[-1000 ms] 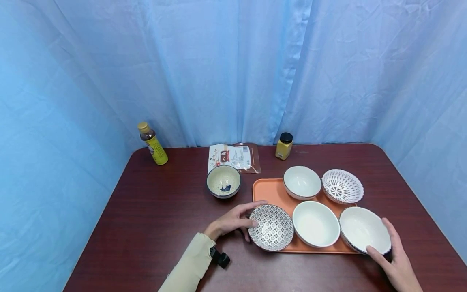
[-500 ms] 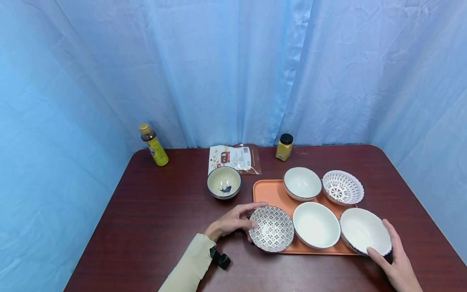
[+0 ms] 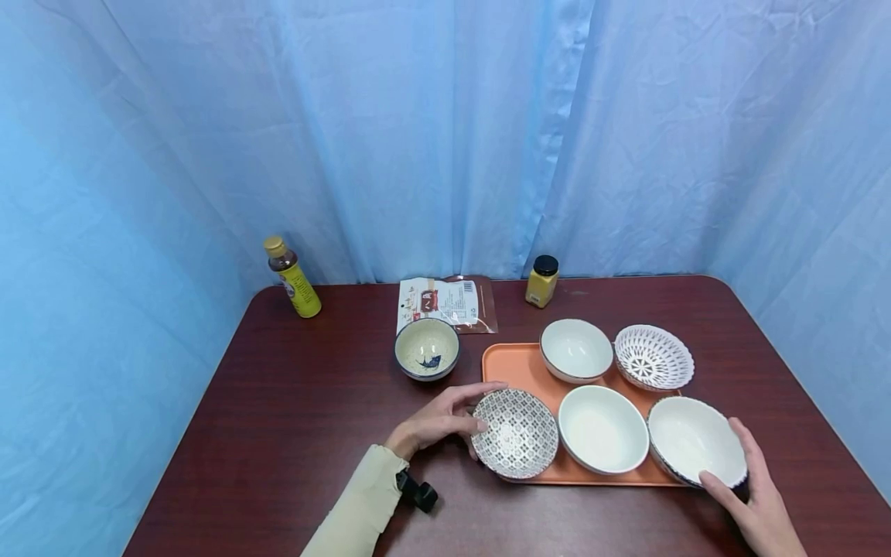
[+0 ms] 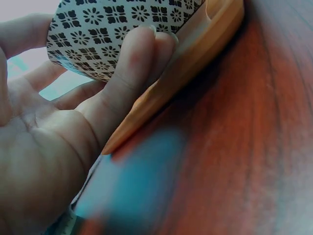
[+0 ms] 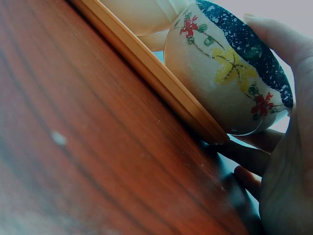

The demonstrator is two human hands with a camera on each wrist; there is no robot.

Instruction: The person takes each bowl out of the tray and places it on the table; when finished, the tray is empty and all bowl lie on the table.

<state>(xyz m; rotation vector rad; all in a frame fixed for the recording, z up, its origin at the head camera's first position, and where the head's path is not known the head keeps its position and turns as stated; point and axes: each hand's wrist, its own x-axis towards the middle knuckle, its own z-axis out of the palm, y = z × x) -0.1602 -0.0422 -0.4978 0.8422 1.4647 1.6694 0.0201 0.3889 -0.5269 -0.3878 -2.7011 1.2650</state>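
The left hand [image 3: 433, 424] holds the black-and-white patterned bowl [image 3: 517, 435] at the near left corner of the orange tray [image 3: 511, 362], thumb over the rim and the other fingers round the outside, while the right hand [image 3: 759, 495] grips the flowered bowl [image 3: 696, 442] by rim and side at the tray's near right corner (its painted blossoms show only from the right wrist). Between them a plain white bowl [image 3: 603, 429] stands along the tray's near edge; the yellow-labelled bottle [image 3: 294, 280] is near the far left corner of the table [image 3: 313, 394].
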